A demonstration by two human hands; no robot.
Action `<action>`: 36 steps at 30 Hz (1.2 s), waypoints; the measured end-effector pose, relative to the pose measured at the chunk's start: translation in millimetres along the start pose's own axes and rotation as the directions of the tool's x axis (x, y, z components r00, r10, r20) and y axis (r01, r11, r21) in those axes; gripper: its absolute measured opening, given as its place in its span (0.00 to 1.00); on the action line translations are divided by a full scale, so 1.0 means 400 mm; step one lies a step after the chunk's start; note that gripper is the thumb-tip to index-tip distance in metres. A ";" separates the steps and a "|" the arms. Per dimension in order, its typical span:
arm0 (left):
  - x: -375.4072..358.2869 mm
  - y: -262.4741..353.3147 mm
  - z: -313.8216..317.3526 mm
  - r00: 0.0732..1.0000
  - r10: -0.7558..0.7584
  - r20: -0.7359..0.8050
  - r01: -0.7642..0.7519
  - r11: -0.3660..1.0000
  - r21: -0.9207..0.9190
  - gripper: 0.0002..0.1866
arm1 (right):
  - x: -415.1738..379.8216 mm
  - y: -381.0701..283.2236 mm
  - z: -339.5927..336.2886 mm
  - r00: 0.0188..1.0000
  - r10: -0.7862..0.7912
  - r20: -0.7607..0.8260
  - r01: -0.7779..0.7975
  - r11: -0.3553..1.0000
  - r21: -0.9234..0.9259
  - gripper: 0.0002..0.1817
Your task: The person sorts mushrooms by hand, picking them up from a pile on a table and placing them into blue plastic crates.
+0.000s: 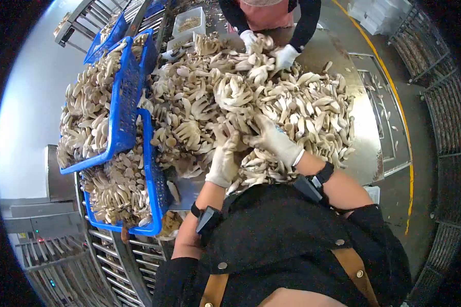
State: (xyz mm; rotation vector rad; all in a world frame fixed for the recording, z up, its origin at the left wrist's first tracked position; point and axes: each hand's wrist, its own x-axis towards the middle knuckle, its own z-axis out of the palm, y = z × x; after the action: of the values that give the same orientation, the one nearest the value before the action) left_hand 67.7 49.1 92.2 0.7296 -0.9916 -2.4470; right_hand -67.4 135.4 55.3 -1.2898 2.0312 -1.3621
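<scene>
A wide heap of pale-stemmed mushrooms [307, 105] with grey-brown caps covers the metal table in front of me. Both my hands wear white gloves and meet at the near side of the heap. My left hand [224, 157] has its fingers bent around one side of a mushroom cluster [241, 124]. From the other side my right hand [275, 142] grips the same cluster, its fingertips partly hidden among the stems. Loose single mushrooms [261, 166] lie below and between my wrists. A larger cluster [232, 93] rests just beyond my fingers.
Blue baskets full of mushrooms [119, 123] are stacked at the left beside a roller conveyor [123, 271]. Across the table [362, 128], a co-worker's white-gloved hands [286, 56] handle mushrooms. White tubs [189, 21] stand at the far left; racks [448, 107] line the right.
</scene>
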 end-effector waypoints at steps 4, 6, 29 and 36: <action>0.020 -0.003 0.001 0.990 0.092 -0.103 -0.088 0.995 0.044 0.23 | 0.018 -0.069 -0.048 0.979 0.070 0.190 -0.095 0.987 0.129 0.33; 0.003 -0.004 0.018 0.992 0.065 -0.108 -0.071 0.996 -0.051 0.24 | 0.005 -0.076 -0.051 0.954 0.092 0.284 -0.108 0.993 0.040 0.28; 0.022 0.014 0.006 0.997 -0.037 -0.071 0.036 0.999 -0.010 0.19 | 0.034 -0.105 -0.030 0.995 0.067 0.073 -0.083 0.969 0.234 0.33; 0.051 -0.018 -0.056 0.994 -0.101 -0.042 0.068 0.870 -0.489 0.20 | 0.030 -0.133 -0.082 0.930 0.089 0.357 -0.179 0.957 0.227 0.23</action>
State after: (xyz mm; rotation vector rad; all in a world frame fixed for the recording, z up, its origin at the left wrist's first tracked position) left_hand 64.0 31.4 66.9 0.6776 -0.2877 -2.5695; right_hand -71.3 136.5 118.7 -1.1556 1.6167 -1.1924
